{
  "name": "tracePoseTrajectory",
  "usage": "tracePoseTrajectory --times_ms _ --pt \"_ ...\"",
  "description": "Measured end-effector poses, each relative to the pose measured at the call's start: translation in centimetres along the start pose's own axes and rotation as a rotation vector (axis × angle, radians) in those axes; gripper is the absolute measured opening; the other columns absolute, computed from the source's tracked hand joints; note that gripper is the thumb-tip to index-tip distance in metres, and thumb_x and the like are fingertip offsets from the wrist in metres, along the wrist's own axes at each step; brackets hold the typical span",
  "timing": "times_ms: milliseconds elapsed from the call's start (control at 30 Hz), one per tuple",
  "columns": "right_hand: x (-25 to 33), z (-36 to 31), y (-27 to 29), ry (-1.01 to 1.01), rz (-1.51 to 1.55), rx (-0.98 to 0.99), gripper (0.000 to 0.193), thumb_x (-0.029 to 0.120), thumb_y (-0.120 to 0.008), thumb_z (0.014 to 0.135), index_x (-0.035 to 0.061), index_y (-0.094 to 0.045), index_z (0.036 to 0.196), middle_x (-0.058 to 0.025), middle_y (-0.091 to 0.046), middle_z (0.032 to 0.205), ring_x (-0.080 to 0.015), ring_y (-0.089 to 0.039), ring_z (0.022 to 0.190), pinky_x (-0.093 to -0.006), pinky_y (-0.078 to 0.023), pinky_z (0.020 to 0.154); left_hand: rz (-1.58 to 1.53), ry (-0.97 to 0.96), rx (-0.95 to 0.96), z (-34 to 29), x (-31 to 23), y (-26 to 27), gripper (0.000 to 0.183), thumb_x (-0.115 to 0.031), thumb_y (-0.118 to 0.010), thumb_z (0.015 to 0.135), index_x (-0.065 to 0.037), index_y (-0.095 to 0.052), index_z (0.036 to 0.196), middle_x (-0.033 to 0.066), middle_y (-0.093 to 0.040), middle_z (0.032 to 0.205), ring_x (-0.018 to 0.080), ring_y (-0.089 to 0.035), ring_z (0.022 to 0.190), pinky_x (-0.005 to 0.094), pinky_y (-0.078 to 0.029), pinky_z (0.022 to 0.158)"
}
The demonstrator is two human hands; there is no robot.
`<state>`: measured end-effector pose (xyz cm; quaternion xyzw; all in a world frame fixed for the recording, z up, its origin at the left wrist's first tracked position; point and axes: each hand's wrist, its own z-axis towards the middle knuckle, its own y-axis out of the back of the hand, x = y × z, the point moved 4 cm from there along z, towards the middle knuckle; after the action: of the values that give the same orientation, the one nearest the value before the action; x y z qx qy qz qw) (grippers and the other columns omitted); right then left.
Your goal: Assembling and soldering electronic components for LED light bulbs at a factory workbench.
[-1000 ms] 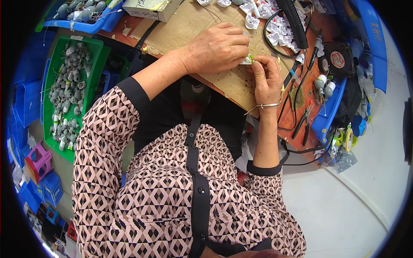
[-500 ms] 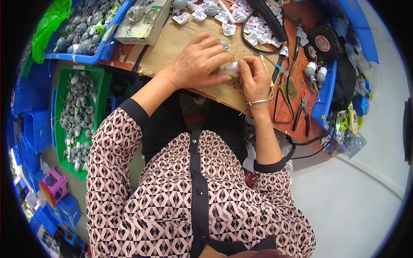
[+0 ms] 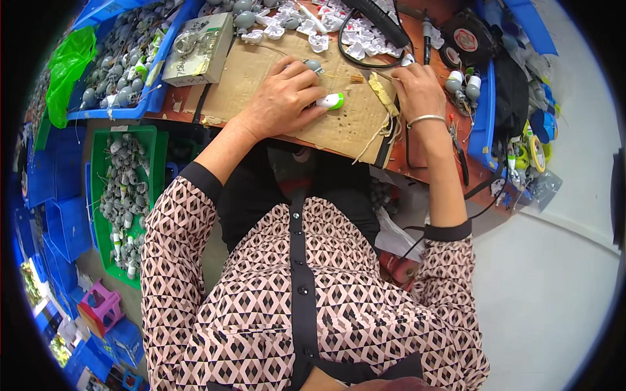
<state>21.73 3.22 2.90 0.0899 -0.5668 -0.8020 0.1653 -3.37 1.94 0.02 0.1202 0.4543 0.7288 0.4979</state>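
Observation:
My left hand [image 3: 287, 98] rests on a brown cardboard sheet [image 3: 261, 78] on the bench, fingers closed on a small white and green plastic part [image 3: 331, 101]. A grey bulb-shaped part [image 3: 314, 64] lies just beyond its fingers. My right hand [image 3: 417, 88], with a silver bangle on the wrist, sits at the cardboard's right edge and pinches a thin tool or wire whose end I cannot make out. A yellowish strip [image 3: 381, 94] lies between the two hands.
Several white plastic parts [image 3: 355, 36] lie at the back of the bench by a black cable. A blue bin [image 3: 117, 58] and a green tray [image 3: 124, 189] hold grey parts on the left. A box [image 3: 199, 49], pliers and a small fan [image 3: 466, 39] stand nearby.
The hands have parted: the right has drawn away to the cardboard's right edge, while the left stays on the white and green part. The view has tilted down the bench.

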Motion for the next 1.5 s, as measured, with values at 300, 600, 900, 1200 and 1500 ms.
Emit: tracePoseTrajectory --times_ms 300,600,900,1200,1500 --pt "-2.3 1.2 -0.2 0.156 -0.163 0.138 0.006 0.006 -0.064 0.083 0.0088 -0.065 0.088 -0.0075 -0.065 0.091 -0.0284 -0.062 0.095 -0.0397 -0.053 0.081 -0.003 0.009 0.012 1.5 -0.5 0.7 0.017 -0.026 -0.076 0.082 -0.011 -0.070 0.088 0.0042 -0.060 0.088 0.0239 -0.059 0.092 0.0396 -0.045 0.096" --pt "-1.9 1.2 2.9 0.123 0.044 0.094 0.007 0.012 -0.067 0.087 0.0078 -0.062 0.085 -0.0069 -0.064 0.088 -0.0276 -0.061 0.093 -0.0414 -0.051 0.080 -0.014 0.008 0.014 2.6 -0.8 1.0 0.017 -0.025 -0.077 0.080 -0.011 -0.071 0.089 0.0038 -0.059 0.087 0.0241 -0.059 0.092 0.0395 -0.045 0.096" --pt "-1.5 3.4 3.3 0.089 0.121 0.067 0.011 0.014 -0.070 0.088 0.0066 -0.062 0.090 -0.0097 -0.064 0.091 -0.0307 -0.060 0.091 -0.0413 -0.050 0.081 -0.007 -0.043 0.016 4.3 -1.9 2.0 0.017 -0.025 -0.077 0.079 -0.010 -0.069 0.085 0.0047 -0.059 0.086 0.0243 -0.059 0.092 0.0399 -0.045 0.095" --pt "3.9 18.3 -1.9 0.074 0.101 -0.066 0.017 0.025 -0.062 0.096 0.0092 -0.066 0.100 -0.0114 -0.070 0.098 -0.0335 -0.064 0.098 -0.0436 -0.052 0.086 -0.040 -0.043 0.031 5.2 -2.0 3.1 0.018 -0.025 -0.076 0.081 -0.010 -0.070 0.089 0.0060 -0.058 0.087 0.0259 -0.059 0.095 0.0416 -0.045 0.100" --pt "2.9 20.5 -2.8 -0.240 0.256 0.381 0.028 0.031 -0.066 0.091 0.0160 -0.076 0.112 -0.0140 -0.073 0.115 -0.0329 -0.068 0.110 -0.0432 -0.054 0.095 -0.027 -0.042 0.069 5.3 -2.1 3.7 0.024 -0.025 -0.078 0.079 -0.011 -0.072 0.098 0.0044 -0.061 0.093 0.0250 -0.059 0.097 0.0427 -0.044 0.098"
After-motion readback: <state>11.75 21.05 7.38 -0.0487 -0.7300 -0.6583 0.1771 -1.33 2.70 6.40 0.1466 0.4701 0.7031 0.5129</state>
